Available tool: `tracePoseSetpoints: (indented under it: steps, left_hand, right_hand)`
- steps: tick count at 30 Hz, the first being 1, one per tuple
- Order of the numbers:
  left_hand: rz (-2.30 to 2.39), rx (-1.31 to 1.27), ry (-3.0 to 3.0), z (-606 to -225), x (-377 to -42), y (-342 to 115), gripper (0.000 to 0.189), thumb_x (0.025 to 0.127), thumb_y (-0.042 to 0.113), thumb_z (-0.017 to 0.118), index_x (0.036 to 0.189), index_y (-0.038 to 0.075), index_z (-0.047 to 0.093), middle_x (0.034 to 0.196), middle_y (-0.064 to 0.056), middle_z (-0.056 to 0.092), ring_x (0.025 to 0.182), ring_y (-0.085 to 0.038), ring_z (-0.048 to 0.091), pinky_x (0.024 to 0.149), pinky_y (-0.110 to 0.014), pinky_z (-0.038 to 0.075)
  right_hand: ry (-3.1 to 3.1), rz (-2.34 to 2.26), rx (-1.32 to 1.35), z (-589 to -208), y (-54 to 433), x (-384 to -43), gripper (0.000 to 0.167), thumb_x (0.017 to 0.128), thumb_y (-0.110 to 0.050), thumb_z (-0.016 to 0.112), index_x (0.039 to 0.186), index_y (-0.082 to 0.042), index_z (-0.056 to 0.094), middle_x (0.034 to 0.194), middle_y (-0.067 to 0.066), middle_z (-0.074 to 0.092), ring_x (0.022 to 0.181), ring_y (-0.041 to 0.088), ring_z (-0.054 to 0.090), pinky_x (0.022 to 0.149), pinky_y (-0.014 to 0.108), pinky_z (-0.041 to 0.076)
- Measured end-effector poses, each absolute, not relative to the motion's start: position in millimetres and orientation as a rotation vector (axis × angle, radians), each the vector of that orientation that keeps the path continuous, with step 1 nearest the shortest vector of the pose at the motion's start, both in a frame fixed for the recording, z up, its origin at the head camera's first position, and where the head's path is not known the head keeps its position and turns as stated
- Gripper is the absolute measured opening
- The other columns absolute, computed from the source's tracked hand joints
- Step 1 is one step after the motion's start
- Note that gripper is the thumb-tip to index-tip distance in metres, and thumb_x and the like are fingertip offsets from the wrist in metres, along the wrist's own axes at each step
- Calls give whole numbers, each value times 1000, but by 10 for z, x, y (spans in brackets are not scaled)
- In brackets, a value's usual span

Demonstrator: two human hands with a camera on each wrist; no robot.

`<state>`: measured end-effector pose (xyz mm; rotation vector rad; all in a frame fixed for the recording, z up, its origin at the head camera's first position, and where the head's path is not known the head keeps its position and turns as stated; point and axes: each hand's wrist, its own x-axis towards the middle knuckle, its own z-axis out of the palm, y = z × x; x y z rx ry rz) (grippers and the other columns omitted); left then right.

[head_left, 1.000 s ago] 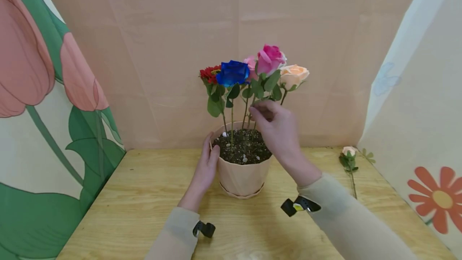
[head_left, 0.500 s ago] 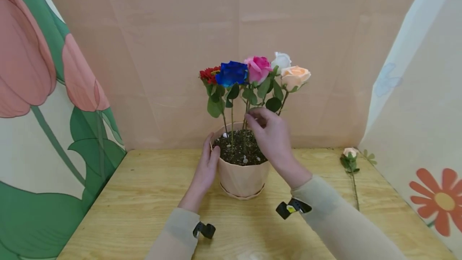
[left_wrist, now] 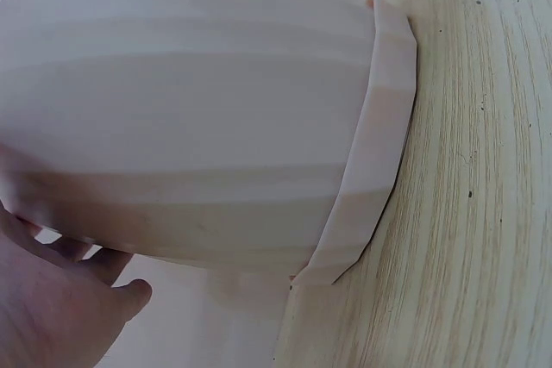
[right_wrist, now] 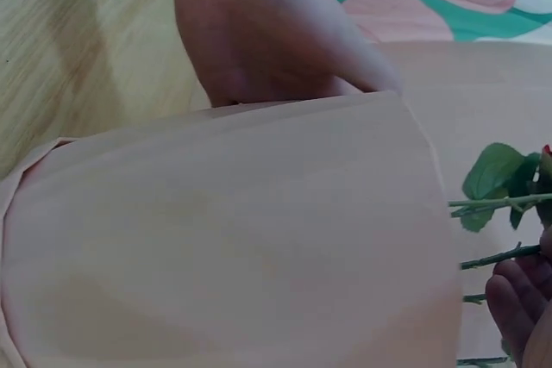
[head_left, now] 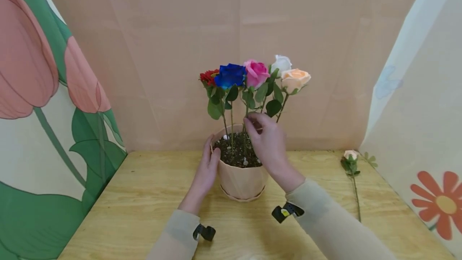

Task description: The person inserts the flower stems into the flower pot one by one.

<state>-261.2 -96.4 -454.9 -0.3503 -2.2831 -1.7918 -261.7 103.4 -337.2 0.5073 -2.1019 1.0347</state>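
A magenta-pink rose stands upright over the pale pink flower pot, its stem pinched between the thumb and fingers of my right hand. That stem runs down to the dark soil; how deep it goes cannot be seen. My left hand holds the pot's left side, thumb near the rim and fingers around the outer wall. The left wrist view shows the pot wall close up. Around the pinched stem rise a blue rose, a red flower, a white rose and a peach rose.
One pale pink rose lies on the wooden table at the right. Beneath the pot is a matching saucer. A pinkish cloth wall closes the back, with flower-printed panels on both sides.
My right hand has moved down and left with the magenta-pink rose, which now sits lower, beside the blue one. The white rose behind has come into view. My left hand keeps its place.
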Motion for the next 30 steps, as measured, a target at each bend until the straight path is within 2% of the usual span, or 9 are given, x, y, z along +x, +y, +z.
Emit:
tracePoseSetpoints:
  steps: [6,11,16,23,30]
  left_hand:
    - [-1810,-361,-2276,-4574,-2614,-967,63,121,41,40,178,26,17,183,-9,16,166,-35,20,132,-60,21]
    - [-1803,-371,-2265,-4589,-2605,-981,63,121,38,39,178,23,18,183,-13,17,165,-40,21,131,-63,22]
    - [-1798,-366,-2266,-4605,-2610,-977,63,121,39,41,178,22,18,183,-11,18,165,-38,22,131,-61,22]
    - [-1782,-398,-2253,-4604,-2610,-970,63,122,35,40,178,15,19,182,-15,19,164,-41,23,131,-63,23]
    - [-1794,-410,-2248,-4580,-2607,-978,62,122,33,39,177,15,19,182,-16,18,164,-42,21,131,-64,22]
  right_hand:
    - [-2086,1021,521,-3503,1007,-2635,13,107,-13,76,113,-2,81,101,11,80,85,27,76,73,44,65]
    - [-2054,1002,533,-3565,981,-2659,13,107,-13,77,112,-2,81,100,11,78,83,27,74,71,42,64]
    - [-2029,986,531,-3611,967,-2682,13,107,-12,77,112,-1,81,100,11,78,84,26,74,70,42,64]
    - [-2017,918,567,-3661,935,-2689,15,108,-13,76,112,0,81,95,12,75,75,24,69,64,41,59]
    - [-2045,885,548,-3658,905,-2707,15,108,-14,75,111,-1,82,98,11,77,77,26,71,66,43,60]
